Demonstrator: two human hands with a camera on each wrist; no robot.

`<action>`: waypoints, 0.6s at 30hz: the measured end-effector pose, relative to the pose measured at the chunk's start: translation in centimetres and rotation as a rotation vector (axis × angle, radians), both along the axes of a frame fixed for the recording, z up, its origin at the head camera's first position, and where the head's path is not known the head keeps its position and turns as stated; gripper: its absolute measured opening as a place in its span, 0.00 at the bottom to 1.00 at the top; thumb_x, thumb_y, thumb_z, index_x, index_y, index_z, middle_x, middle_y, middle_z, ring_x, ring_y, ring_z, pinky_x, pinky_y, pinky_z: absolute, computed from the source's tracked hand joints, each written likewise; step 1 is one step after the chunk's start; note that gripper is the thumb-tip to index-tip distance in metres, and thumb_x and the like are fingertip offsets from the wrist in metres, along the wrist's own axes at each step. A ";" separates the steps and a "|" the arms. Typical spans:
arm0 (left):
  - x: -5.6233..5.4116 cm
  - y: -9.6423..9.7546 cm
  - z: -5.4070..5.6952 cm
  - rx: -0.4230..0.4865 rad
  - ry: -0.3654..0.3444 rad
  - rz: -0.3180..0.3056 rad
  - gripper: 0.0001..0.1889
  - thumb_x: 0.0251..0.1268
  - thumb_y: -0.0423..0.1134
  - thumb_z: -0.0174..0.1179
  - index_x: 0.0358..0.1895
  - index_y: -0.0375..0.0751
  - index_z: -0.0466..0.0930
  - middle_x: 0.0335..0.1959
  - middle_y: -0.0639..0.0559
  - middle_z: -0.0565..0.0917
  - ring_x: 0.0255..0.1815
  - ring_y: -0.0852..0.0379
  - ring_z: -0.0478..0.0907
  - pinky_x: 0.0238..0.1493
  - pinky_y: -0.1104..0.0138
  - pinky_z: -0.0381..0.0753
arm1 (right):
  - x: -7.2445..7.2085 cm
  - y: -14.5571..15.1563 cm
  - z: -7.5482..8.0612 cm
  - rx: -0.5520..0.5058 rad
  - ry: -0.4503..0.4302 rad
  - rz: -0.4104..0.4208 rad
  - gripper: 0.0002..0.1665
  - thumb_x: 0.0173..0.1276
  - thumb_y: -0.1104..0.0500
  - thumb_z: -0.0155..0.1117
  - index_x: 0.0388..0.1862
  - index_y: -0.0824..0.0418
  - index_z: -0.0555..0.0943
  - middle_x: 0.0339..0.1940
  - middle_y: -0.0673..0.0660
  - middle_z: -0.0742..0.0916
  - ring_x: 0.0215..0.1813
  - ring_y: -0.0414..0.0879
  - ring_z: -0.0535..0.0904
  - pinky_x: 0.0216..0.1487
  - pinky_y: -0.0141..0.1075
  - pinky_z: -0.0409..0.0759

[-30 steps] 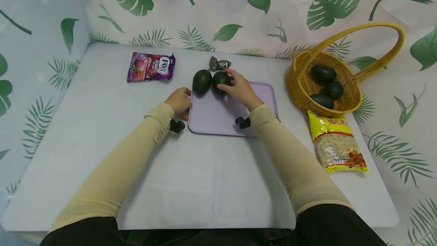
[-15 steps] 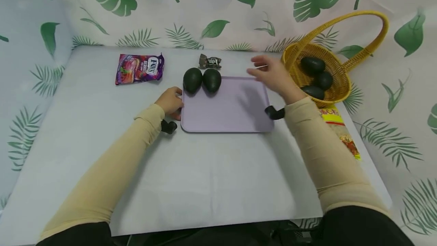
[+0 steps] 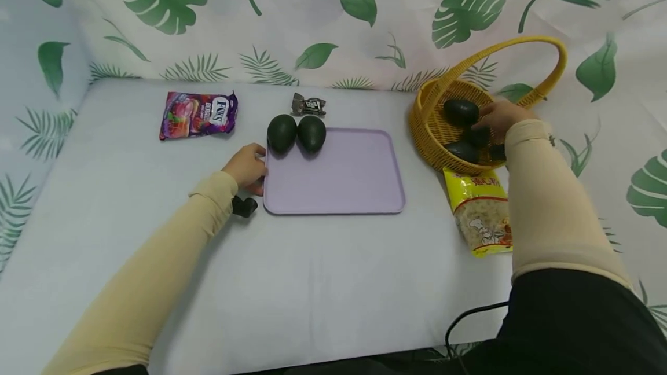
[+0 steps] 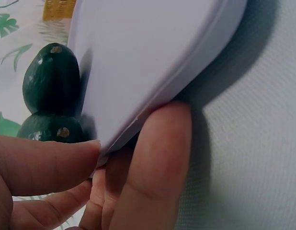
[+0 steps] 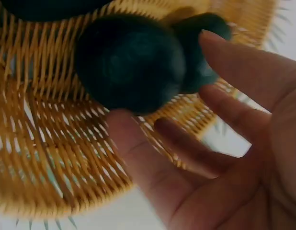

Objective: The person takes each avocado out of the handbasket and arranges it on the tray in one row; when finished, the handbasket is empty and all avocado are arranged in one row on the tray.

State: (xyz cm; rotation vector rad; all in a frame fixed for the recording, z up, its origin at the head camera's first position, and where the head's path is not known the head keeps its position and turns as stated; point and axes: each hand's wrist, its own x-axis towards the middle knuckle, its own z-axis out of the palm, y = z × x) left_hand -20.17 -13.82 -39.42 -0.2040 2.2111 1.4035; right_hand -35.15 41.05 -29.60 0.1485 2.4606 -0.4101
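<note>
Two dark green avocados stand side by side at the back left corner of a lilac tray. My left hand holds the tray's left edge; in the left wrist view its thumb lies at the rim and other fingers press the outer wall. My right hand reaches into a yellow wicker basket holding three avocados. In the right wrist view its fingers are spread around the near side of one avocado, one fingertip right at its lower edge. Another avocado sits behind the thumb.
A purple Fox's candy bag lies at the back left of the white table. Behind the tray is a small dark wrapped packet. A yellow pasta bag lies before the basket, partly covered by the right sleeve. The basket's handle arches up.
My right hand has let go of the second avocado on the tray and moved right, into the basket. My left hand stays at the tray's edge. The head view has shifted slightly.
</note>
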 end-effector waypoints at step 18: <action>0.0 0.2 0.1 0.008 -0.005 -0.001 0.33 0.63 0.22 0.49 0.73 0.30 0.54 0.52 0.35 0.71 0.38 0.48 0.78 0.32 0.62 0.90 | 7.3 -3.4 5.9 -0.277 0.217 0.093 0.46 0.72 0.39 0.57 0.82 0.44 0.49 0.77 0.69 0.60 0.48 0.41 0.82 0.62 0.45 0.81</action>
